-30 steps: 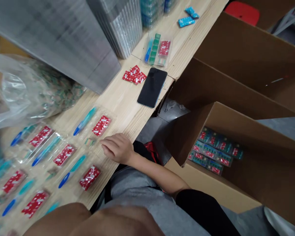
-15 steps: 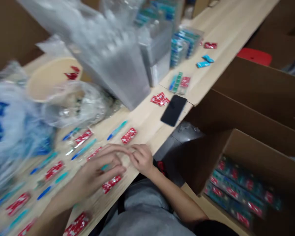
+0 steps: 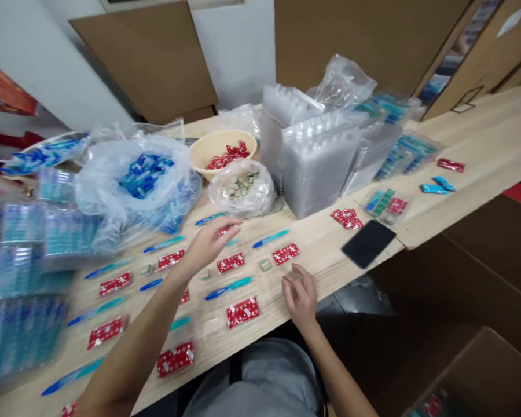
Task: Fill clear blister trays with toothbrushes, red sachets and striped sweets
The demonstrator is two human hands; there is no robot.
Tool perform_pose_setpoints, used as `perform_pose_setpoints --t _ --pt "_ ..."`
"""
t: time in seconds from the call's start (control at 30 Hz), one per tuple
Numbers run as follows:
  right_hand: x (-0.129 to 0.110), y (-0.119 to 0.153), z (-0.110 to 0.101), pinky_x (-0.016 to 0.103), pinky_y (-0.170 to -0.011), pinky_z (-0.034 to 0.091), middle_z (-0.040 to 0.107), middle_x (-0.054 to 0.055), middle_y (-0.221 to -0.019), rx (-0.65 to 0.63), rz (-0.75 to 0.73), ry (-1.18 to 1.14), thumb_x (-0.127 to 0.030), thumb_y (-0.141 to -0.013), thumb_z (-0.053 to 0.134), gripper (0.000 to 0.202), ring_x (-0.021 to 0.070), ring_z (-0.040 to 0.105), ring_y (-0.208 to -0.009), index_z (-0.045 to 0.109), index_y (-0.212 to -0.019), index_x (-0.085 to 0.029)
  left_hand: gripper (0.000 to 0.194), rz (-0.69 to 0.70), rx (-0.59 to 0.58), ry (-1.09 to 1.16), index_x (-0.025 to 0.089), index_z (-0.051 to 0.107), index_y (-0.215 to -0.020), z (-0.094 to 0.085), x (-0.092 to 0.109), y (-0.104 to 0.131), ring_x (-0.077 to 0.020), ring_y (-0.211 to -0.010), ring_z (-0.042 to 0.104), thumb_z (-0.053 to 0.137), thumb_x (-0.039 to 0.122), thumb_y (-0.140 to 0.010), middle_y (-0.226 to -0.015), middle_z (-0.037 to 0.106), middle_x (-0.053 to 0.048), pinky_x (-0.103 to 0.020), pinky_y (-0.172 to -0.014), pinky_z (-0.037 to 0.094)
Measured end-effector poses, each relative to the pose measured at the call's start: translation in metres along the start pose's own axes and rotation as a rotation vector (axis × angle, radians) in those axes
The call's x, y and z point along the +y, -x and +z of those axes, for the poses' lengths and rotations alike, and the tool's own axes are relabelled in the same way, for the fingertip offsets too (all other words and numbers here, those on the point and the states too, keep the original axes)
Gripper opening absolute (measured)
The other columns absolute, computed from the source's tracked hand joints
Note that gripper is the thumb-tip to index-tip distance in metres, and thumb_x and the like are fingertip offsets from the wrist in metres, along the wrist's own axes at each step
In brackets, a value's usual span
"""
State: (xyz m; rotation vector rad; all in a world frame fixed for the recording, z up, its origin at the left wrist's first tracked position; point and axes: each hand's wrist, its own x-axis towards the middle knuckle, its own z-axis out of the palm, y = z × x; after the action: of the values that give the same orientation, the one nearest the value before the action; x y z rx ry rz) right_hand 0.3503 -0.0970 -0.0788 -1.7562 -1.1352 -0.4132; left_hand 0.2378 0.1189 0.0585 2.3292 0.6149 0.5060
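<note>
My left hand reaches over the table with its fingers stretched out, above a partly hidden red packet. Nothing shows in its fingers. My right hand hovers at the table's front edge, fingers curled; whether they hold something small is hidden. Close to it lie a red packet with white marks and a small green-and-gold square piece. Slim blue-and-teal sticks and more red packets are laid out in rows, some on clear plastic. A clear bag beyond my left hand holds small green-and-gold pieces.
Behind are a cream bowl of red packets, a plastic bag of blue pieces and clear plastic sleeves. Filled teal packs are stacked at left. A black phone lies right; cardboard boxes stand below the table edge.
My hands were together over the rows; now they are apart, the left reaching towards the bag of small pieces. The view has swung left and up, showing the wall and stacked packs.
</note>
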Motion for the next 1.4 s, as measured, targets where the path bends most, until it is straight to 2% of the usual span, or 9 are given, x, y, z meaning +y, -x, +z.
perform_pose_setpoints --t 0.07,0.13,0.27,0.4,0.63,0.8,0.93,1.2,1.4 --pt "0.0 -0.002 -0.001 0.039 -0.077 0.055 0.063 0.014 -0.104 0.0 -0.012 0.012 -0.017 -0.086 0.056 0.007 0.0225 0.062 -0.096 0.063 -0.086 -0.016 0.031 -0.026 0.112 -0.03 0.016 0.065 -0.102 -0.01 -0.012 -0.034 -0.0209 -0.101 0.062 0.046 0.036 -0.087 -0.11 0.068 -0.008 -0.036 -0.095 0.046" --pt "0.0 -0.004 -0.002 0.039 -0.076 0.056 0.063 0.013 -0.102 0.011 -0.01 0.025 -0.017 -0.087 0.055 0.008 0.0219 0.063 -0.094 0.063 -0.09 -0.016 0.032 -0.034 0.138 -0.093 0.015 0.065 -0.102 -0.011 -0.022 -0.071 -0.0218 -0.102 0.061 0.043 0.031 -0.086 -0.111 0.068 -0.009 -0.035 -0.095 0.045" --pt "0.003 -0.002 -0.003 0.037 -0.076 0.056 0.062 0.014 -0.103 -0.004 -0.002 0.04 -0.016 -0.087 0.054 0.01 0.0214 0.062 -0.095 0.062 -0.094 -0.016 0.029 -0.017 -0.078 -0.275 0.013 0.069 -0.094 0.008 -0.041 -0.139 -0.0233 -0.098 0.061 0.045 0.019 -0.078 -0.103 0.07 -0.011 -0.035 -0.094 0.045" --pt "0.004 0.002 -0.003 0.037 -0.076 0.056 0.061 0.014 -0.105 -0.027 0.019 0.044 -0.014 -0.087 0.053 0.011 0.0213 0.062 -0.095 0.062 -0.093 -0.016 0.026 -0.009 -0.174 -0.312 0.012 0.068 -0.085 0.034 -0.057 -0.172 -0.0273 -0.096 0.06 0.051 0.01 -0.066 -0.092 0.069 -0.013 -0.04 -0.096 0.042" --pt "0.001 -0.002 -0.005 0.037 -0.072 0.056 0.064 0.013 -0.101 -0.045 0.031 0.026 -0.012 -0.086 0.054 0.012 0.0218 0.063 -0.092 0.062 -0.092 -0.018 0.034 -0.026 -0.181 -0.308 0.009 0.06 -0.102 0.041 -0.07 -0.176 -0.0345 -0.11 0.051 0.05 0.015 -0.07 -0.112 0.059 -0.02 -0.049 -0.099 0.037" --pt "0.0 -0.006 -0.004 0.036 -0.071 0.056 0.064 0.014 -0.099 -0.05 0.02 0.011 -0.01 -0.085 0.054 0.012 0.0215 0.063 -0.09 0.061 -0.091 -0.016 0.012 -0.062 -0.249 -0.204 0.016 0.059 -0.075 0.041 -0.073 -0.178 -0.0259 -0.085 0.059 0.051 0.021 -0.069 -0.085 0.066 -0.011 -0.036 -0.085 0.046" --pt "0.0 -0.006 -0.004 0.035 -0.07 0.057 0.065 0.013 -0.098 -0.058 0.027 0.0 -0.01 -0.085 0.054 0.013 0.0212 0.064 -0.089 0.062 -0.092 -0.017 0.01 -0.093 -0.247 -0.094 0.018 0.055 -0.064 0.041 -0.072 -0.18 -0.0219 -0.069 0.057 0.052 0.027 -0.065 -0.068 0.063 -0.005 -0.032 -0.073 0.047" --pt "0.001 -0.005 -0.004 0.034 -0.069 0.057 0.066 0.012 -0.095 -0.054 0.025 0.017 -0.011 -0.086 0.053 0.012 0.0206 0.066 -0.087 0.063 -0.09 -0.017 0.036 -0.141 -0.159 0.167 0.013 0.059 -0.083 0.048 -0.063 -0.177 -0.0217 -0.079 0.06 0.063 0.041 -0.061 -0.079 0.066 -0.007 -0.033 -0.078 0.048" --pt "0.001 -0.006 -0.004 0.034 -0.068 0.058 0.067 0.012 -0.094 -0.057 0.024 0.003 -0.011 -0.086 0.053 0.013 0.0205 0.067 -0.086 0.063 -0.09 -0.018 0.034 -0.256 -0.127 0.274 0.013 0.062 -0.074 0.048 -0.058 -0.178 -0.0174 -0.066 0.056 0.072 0.04 -0.056 -0.064 0.063 -0.002 -0.029 -0.069 0.046"
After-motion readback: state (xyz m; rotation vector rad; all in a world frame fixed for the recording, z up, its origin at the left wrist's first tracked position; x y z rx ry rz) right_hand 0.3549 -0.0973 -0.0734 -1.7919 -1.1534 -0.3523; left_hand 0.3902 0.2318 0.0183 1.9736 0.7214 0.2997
